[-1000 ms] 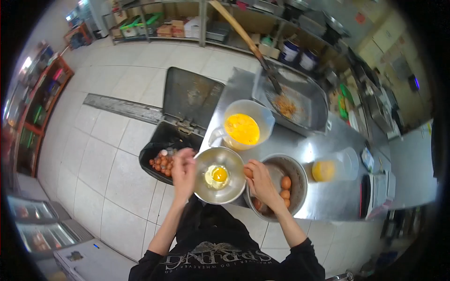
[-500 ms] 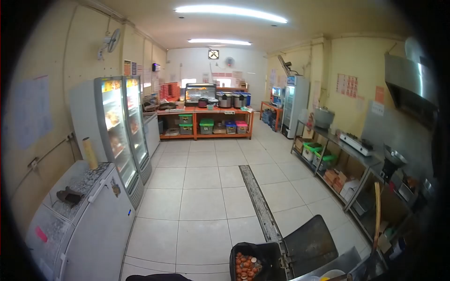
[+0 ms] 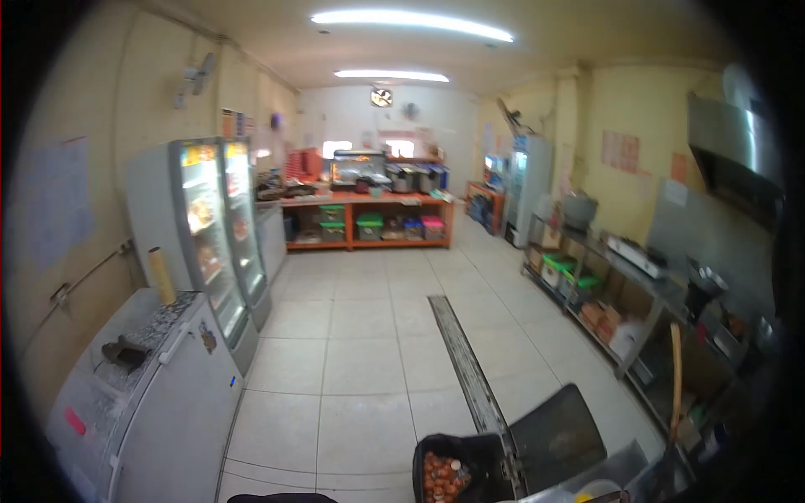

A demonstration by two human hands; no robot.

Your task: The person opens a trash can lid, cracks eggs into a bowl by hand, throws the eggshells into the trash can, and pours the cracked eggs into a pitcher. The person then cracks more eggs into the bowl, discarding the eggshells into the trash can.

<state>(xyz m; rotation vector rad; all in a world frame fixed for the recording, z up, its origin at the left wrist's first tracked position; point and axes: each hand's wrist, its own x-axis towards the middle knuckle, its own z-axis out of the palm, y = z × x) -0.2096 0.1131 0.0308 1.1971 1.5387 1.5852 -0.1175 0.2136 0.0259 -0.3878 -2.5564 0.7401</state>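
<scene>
Neither my left hand nor my right hand shows in the view. At the bottom edge, a dark shape pokes in; I cannot make out what it is. Near the bottom middle stands a black-lined bin with brownish eggshells inside. Its dark lid is flipped back to the right. Beside the lid, a metal surface carries a pale bowl, cut off by the frame, with something yellow in it. A long wooden stick stands upright at the lower right.
On the left are a white chest freezer and lit glass-door fridges. A steel counter with a gas stove runs along the right wall. An orange counter stands at the back. A drain channel crosses the tiled floor.
The view has shifted very slightly and is a little blurrier now. The bin, its lid and the other things keep their places.
</scene>
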